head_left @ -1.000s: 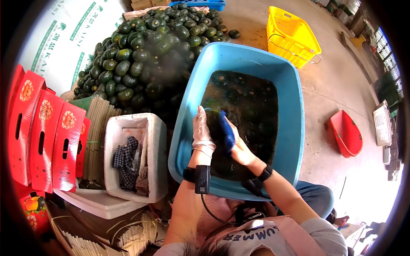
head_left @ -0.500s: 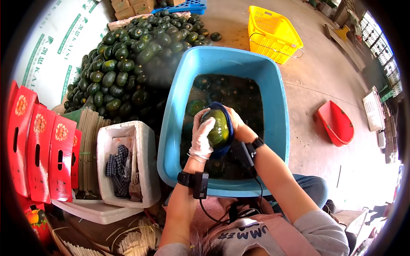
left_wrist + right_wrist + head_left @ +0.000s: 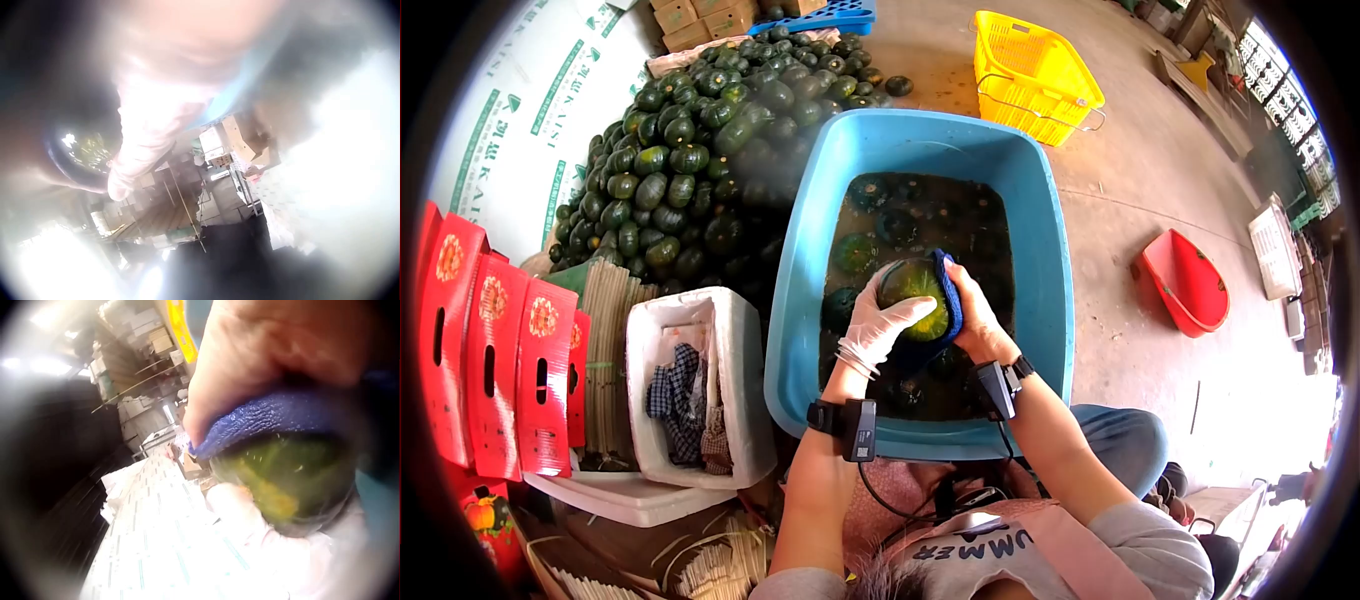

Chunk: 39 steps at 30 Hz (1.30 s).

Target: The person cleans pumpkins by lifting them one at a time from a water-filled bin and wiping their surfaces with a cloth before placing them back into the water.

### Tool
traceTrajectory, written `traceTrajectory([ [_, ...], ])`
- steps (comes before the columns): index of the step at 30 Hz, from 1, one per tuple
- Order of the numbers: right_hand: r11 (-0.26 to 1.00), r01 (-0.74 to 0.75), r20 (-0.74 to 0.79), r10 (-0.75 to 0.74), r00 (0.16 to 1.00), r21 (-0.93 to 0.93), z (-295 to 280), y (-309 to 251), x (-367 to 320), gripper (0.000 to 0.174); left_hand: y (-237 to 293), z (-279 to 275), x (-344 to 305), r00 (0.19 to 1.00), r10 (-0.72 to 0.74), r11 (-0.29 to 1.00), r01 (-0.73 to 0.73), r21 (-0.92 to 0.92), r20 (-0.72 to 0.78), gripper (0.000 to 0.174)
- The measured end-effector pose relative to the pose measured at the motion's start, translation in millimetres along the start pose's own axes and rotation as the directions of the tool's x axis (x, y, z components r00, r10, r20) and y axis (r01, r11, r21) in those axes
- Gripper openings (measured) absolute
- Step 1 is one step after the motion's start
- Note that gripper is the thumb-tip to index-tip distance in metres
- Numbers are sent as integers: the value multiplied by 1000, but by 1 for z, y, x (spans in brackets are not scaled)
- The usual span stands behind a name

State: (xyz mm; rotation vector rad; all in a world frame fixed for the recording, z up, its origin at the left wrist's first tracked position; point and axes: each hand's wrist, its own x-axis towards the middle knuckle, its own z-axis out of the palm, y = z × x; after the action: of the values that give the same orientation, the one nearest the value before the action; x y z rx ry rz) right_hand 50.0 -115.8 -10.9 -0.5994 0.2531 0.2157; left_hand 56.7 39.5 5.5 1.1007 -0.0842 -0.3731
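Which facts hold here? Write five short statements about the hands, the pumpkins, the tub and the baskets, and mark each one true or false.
1. The left hand wears a glove. True.
2. The right hand holds a yellow cloth against the pumpkin. False: the right hand holds a blue cloth there.
3. The tub contains water with other pumpkins in it. True.
4. The yellow basket stands inside the tub. False: the yellow basket stands on the floor outside the tub.
5. The red basin is full of pumpkins. False: no pumpkins show in the red basin.
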Motion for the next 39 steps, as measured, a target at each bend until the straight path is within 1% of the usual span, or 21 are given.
traceTrajectory([
  [2,996,18,-222,-38,974,-91,1,-1,3,42,-2,5,-2,999,38,999,-37,28,-31,56],
  [5,984,15,-119,6,993,175,8,7,0,43,-7,17,-4,978,176,984,-173,29,-110,54],
  [7,960,-17,14,13,1000,279,9,18,-9,53,-5,19,-4,956,279,946,-291,-141,-94,57],
  [9,923,43,-65,-20,998,381,34,30,-28,61,-12,15,0,935,331,930,-346,-120,-128,58],
  [12,978,-70,11,69,998,198,11,29,-28,65,-17,-4,0,960,279,945,-276,172,10,66],
  [13,985,-98,51,91,994,141,1,26,-30,65,-18,0,-4,988,147,989,-148,22,37,68],
  [15,975,-208,-199,220,955,78,-6,17,-39,65,-24,2,-1,986,126,992,-129,17,113,74],
  [16,983,-183,-244,180,953,9,-15,17,-38,61,-21,6,-1,985,124,992,-126,8,117,74],
  [18,987,-151,-302,126,945,-61,-34,17,-39,57,-17,13,-3,886,413,720,-460,519,211,78],
  [20,966,107,-272,-172,947,-237,-36,14,-36,51,-22,15,-4,905,370,680,-419,602,212,80],
  [21,662,252,-72,-421,904,-705,-47,11,-32,49,-24,16,-6,923,327,623,-372,688,203,82],
  [22,247,289,130,-508,851,-925,-24,5,-43,50,-27,17,-10,925,311,525,-358,772,217,75],
  [23,-224,268,346,-489,800,-937,2,2,-53,52,-35,21,-7,906,355,553,-404,729,233,67],
  [26,-93,312,313,-524,792,-946,0,1,-52,47,-36,25,-8,889,391,444,-407,798,236,66],
  [29,425,156,-80,-486,870,-892,-16,-2,-24,30,-41,31,-12,899,426,560,-350,751,102,86],
  [31,852,-61,-378,-166,911,-519,-17,-15,-20,33,-46,28,-11,891,446,635,-387,668,92,94],
  [33,956,-60,-427,-71,901,-286,-16,-17,-19,36,-47,31,-9,906,423,743,-364,562,28,100],
  [35,836,126,-349,-354,868,-534,5,-12,-28,39,-41,33,-9,895,445,715,-366,596,16,100],
  [36,422,174,-98,-549,830,-890,-14,-4,-22,41,-39,34,-10,887,462,686,-361,632,5,101],
  [37,211,-31,-136,-506,851,-977,2,2,-31,42,-49,26,-7,893,449,630,-318,709,1,95],
  [39,-417,156,413,-647,642,-896,7,30,-41,43,-45,26,-7,913,409,629,-276,727,-7,95],
])
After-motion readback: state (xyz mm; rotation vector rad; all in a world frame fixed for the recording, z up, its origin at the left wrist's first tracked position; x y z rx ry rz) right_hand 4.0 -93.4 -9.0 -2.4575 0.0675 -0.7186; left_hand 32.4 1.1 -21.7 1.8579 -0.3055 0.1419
